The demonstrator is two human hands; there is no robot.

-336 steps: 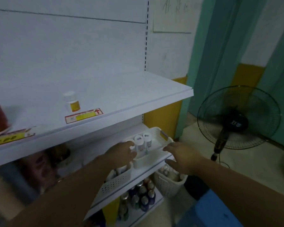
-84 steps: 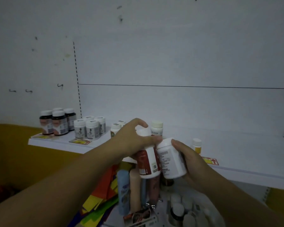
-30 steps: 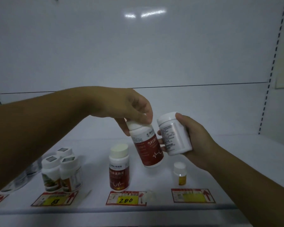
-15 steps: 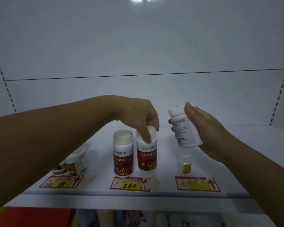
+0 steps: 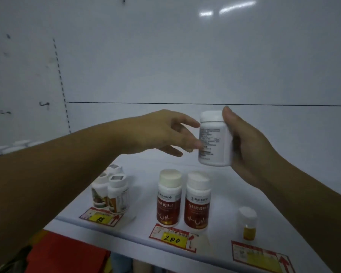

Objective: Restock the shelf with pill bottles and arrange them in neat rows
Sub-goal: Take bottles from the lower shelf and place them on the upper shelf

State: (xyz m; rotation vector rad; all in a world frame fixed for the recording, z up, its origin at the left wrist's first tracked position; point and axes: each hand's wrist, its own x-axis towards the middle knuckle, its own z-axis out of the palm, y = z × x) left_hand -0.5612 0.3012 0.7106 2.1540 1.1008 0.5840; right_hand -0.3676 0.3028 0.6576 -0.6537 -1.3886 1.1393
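Nearest the camera runs the front edge of the white shelf (image 5: 138,236), slanting down to the right, with three price tags stuck along it: one marked 88 (image 5: 101,217), one marked 200 (image 5: 172,237) and one with an unmarked yellow field (image 5: 262,257). Below the edge a red item (image 5: 67,253) shows, too blurred to name.

Just behind the 200 tag stand two red-labelled pill bottles (image 5: 169,198) upright, side by side and close to touching. To their left, behind the 88 tag, is a tight cluster of smaller bottles with orange labels (image 5: 110,191). To the right a small yellow-labelled bottle (image 5: 246,223) stands alone, with bare shelf around it. Behind these front bottles the shelf board is open all the way to the white back panel (image 5: 185,56), which has a vertical row of slots (image 5: 60,83) at left.

Above the red-labelled pair, the right hand (image 5: 244,146) wraps a white pill bottle (image 5: 214,138) held upright in the air, thumb at the cap and fingers behind the body. The left hand (image 5: 161,132) reaches toward it with fingers (image 5: 187,121) loosely spread, their tips at the bottle's label side; it holds nothing.
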